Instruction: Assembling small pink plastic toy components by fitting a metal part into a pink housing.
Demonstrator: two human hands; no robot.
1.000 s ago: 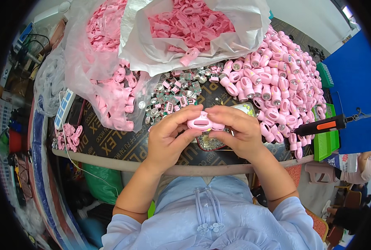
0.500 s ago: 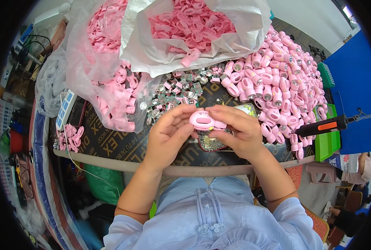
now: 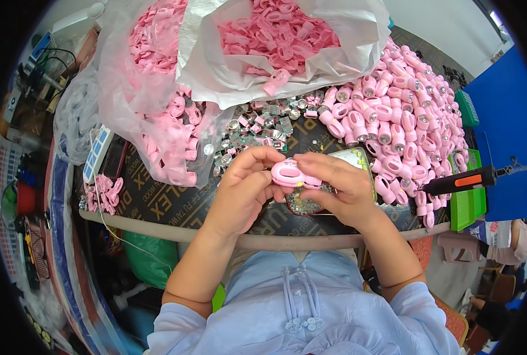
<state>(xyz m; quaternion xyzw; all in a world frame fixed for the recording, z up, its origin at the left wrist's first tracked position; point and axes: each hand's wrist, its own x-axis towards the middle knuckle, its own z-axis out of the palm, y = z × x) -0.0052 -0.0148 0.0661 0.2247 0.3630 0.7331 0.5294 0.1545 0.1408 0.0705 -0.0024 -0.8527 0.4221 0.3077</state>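
Note:
A small pink toy flashlight [image 3: 289,172] with an oval opening is held level between my two hands, above the front of the table. My left hand [image 3: 247,190] pinches its left end between thumb and fingers. The fingers and thumb of my right hand [image 3: 341,188] close round its right end and cover much of that side. Just below and behind the hands sits a shallow tin [image 3: 304,207] with many tiny metal pieces in it, partly hidden by my fingers. A lid-like tray with a pale inside [image 3: 353,157] lies behind my right hand.
Finished-looking pink flashlights [image 3: 393,112] are heaped at right. Behind are a white sack [image 3: 204,83] of pink shells and small reflector-and-circuit parts [image 3: 254,127]. A black-and-orange power screwdriver [image 3: 461,180] hangs by a green tray [image 3: 469,207]. A power strip [image 3: 98,152] lies at left.
My left fingers have shifted on the flashlight's left end, and its oval opening faces me more fully. The whole view has moved slightly; both hands keep hold.

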